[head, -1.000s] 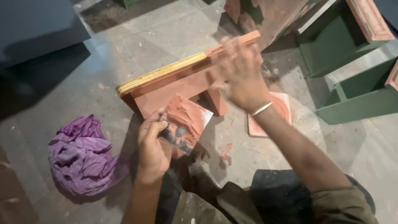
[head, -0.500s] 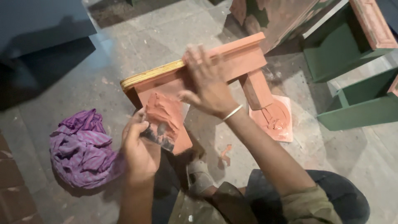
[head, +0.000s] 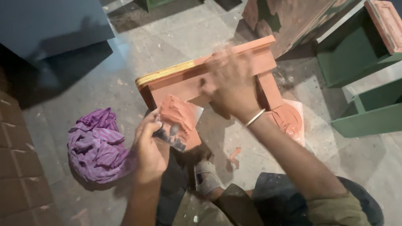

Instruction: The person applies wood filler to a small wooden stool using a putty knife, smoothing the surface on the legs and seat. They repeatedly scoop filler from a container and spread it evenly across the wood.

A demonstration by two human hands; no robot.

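Note:
A small wooden stool (head: 176,81) coated in reddish-brown putty lies tipped on its side on the grey floor. My right hand (head: 232,86), blurred and wearing a thin bangle, presses flat on the stool's seat panel with fingers spread. My left hand (head: 150,146) grips a flat metal plate (head: 180,121) smeared with a heap of the same reddish putty, held just below the stool's near leg. A second board (head: 291,121) with putty spread on it lies on the floor under the stool's far leg.
A crumpled purple cloth (head: 98,146) lies on the floor at left. Green wooden boxes (head: 368,111) stand at right, a dark blue cabinet (head: 50,25) at top left, a putty-patched panel (head: 289,21) behind the stool. Brick paving (head: 16,167) borders the left edge. My knees are at the bottom.
The stool has been turned and shifted. My right hand has moved along the seat panel. My left hand has kept hold of the putty plate near the stool's leg.

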